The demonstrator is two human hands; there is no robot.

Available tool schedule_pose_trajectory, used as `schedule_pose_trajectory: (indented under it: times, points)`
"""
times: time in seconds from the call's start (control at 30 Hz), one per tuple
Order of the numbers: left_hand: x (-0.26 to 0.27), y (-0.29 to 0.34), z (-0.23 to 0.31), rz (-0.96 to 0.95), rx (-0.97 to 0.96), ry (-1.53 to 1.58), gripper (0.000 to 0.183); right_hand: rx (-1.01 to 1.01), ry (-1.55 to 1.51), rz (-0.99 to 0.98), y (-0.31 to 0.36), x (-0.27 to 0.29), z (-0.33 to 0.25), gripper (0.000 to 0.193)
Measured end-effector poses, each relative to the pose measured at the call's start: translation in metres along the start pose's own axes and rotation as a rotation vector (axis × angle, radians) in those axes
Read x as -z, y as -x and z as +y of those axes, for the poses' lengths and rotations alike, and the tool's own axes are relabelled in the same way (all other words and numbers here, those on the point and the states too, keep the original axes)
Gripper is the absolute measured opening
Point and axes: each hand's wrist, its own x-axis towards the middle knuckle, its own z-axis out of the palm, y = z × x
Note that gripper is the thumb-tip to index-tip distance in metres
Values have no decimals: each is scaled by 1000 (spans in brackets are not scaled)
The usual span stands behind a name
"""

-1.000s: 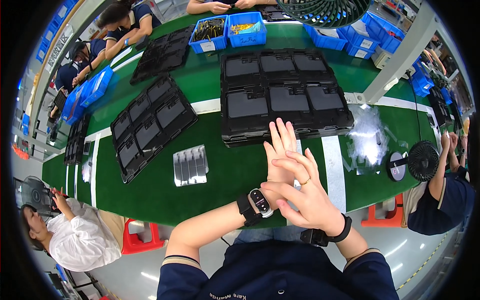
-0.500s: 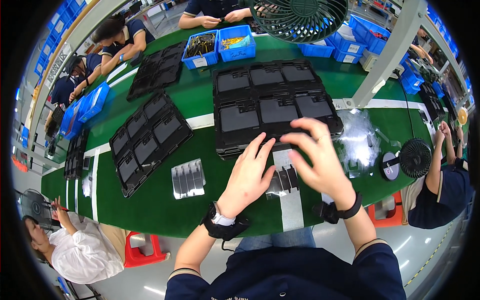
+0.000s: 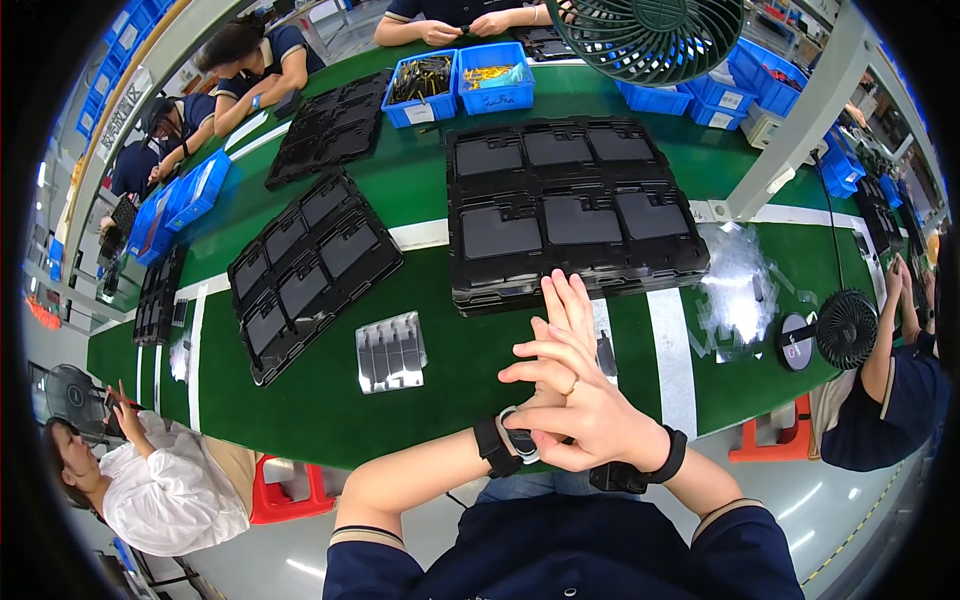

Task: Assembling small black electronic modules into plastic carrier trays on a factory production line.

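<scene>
My left hand (image 3: 566, 308) reaches up from the front of the bench with its fingers stretched out. Their tips come close to the front edge of a large black tray (image 3: 590, 275). Across the back of that hand lies my right hand (image 3: 585, 410), its fingers spread and pointing left. Its lower fingers are beside or on the wristwatch (image 3: 518, 440) on my left wrist; contact cannot be made out. Mostly covered by my hands is a piece with dark strips (image 3: 606, 355). To the left lies a clear sheet with dark strips (image 3: 390, 352).
Another black tray (image 3: 310, 265) is tilted at left, with a further one (image 3: 330, 130) behind. Blue bins (image 3: 497, 92) hold small parts. Clear plastic pieces (image 3: 738, 290) and a small fan (image 3: 846, 328) are at right, near a metal post (image 3: 800, 130). Co-workers sit around.
My hands have come together: the right has moved left and down over the left hand, away from the tray. The view has shifted slightly.
</scene>
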Motion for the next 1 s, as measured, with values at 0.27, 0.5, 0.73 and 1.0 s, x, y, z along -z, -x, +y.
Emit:
schedule_pose_trajectory:
  times: [0.27, 0.5, 0.73, 1.0]
  points:
    - [-1, 4, 0, -36, 17, 9, 55, 28, 79, 86, 3, -2, -1, 19]
    - [0, 5, 3, -73, 40, 24, 56, 15, 88, 43, 2, -1, -5, 20]
    - [1, 7, 4, -107, 62, 38, 58, -2, 95, 106, 6, 3, -2, 20]
    - [7, 8, 6, -141, 86, 58, 60, -33, 158, 70, 9, 4, -5, 20]
